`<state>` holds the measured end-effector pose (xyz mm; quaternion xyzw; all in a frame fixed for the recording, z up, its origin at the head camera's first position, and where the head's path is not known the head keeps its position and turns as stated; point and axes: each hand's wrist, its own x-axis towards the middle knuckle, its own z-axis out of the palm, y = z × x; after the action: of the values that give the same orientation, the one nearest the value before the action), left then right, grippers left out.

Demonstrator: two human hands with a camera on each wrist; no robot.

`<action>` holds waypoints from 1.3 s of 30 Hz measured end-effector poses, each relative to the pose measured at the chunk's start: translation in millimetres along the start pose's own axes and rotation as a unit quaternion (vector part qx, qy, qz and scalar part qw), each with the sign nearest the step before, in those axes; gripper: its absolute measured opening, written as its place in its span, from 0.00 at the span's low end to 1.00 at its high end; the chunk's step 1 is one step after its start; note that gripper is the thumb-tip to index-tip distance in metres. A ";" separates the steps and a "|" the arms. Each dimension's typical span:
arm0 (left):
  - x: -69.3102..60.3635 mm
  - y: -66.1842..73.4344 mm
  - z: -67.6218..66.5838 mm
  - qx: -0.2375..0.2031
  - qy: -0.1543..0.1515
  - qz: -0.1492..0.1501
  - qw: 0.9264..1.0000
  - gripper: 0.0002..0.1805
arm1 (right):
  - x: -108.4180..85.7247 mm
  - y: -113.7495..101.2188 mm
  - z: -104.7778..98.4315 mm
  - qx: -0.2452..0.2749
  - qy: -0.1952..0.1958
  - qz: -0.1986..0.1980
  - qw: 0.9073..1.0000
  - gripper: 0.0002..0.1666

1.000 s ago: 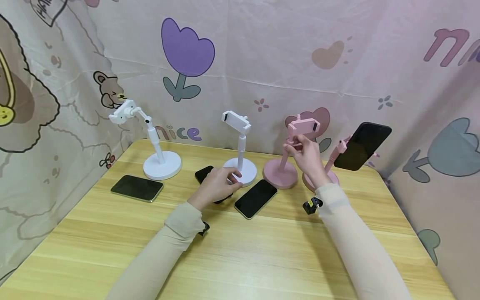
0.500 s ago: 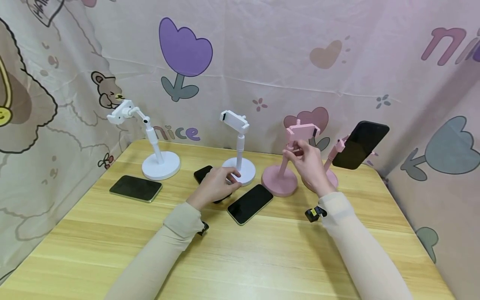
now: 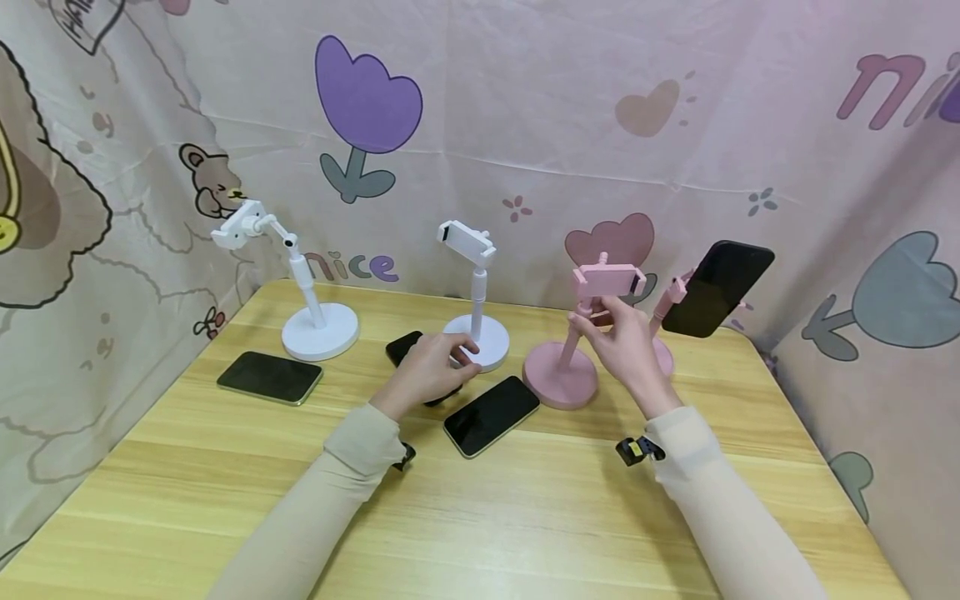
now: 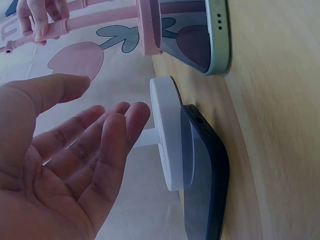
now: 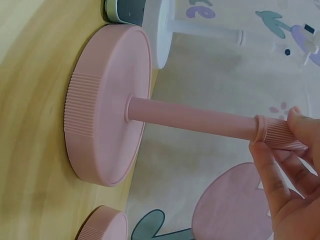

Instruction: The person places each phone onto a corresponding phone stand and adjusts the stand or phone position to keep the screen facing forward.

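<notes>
A pink phone stand (image 3: pixel 560 375) stands right of centre; my right hand (image 3: pixel 621 346) pinches the ribbed collar (image 5: pixel 282 134) of its pole between thumb and fingers, just below the pink clamp (image 3: pixel 609 281). My left hand (image 3: pixel 429 373) hovers over a dark phone (image 3: pixel 405 346), fingers loosely bent and holding nothing; the left wrist view shows its palm (image 4: pixel 55 200) beside the white base (image 4: pixel 167 132). Another phone (image 3: pixel 491 417) lies face up at an angle, its corner close to the pink base. Behind the left hand stands a white stand (image 3: pixel 480 300) with an unfilled clamp.
At the left are another white stand (image 3: pixel 321 332) with a bent arm and a flat phone (image 3: pixel 270 377). A second pink stand (image 3: pixel 664 354), behind the right hand, bears an upright, tilted phone (image 3: pixel 717 288). Patterned cloth (image 3: pixel 510 108) hangs behind the table (image 3: pixel 510 517).
The pinched pink stand has moved nearer the front edge with my right hand, its clamp lower and turned. The phone beside it has slid left and toward me. My left hand has hardly moved.
</notes>
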<state>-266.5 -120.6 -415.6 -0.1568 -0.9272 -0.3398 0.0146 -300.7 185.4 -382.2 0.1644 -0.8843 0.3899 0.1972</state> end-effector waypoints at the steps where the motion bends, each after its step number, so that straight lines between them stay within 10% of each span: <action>1: 0.0 -0.1 0.0 0.001 0.000 0.000 1.000 0.14 | -1.6 -0.4 -0.5 0.001 0.002 0.000 1.000 0.13; 39: 0.1 -1.4 -3.0 0.006 -0.009 -0.002 1.000 0.15 | -23.4 -23.9 12.6 0.006 0.017 0.006 1.000 0.16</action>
<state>-267.3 -123.5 -414.1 -0.1581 -0.9296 -0.3328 0.0068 -272.6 163.7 -386.2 0.1533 -0.8795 0.3989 0.2094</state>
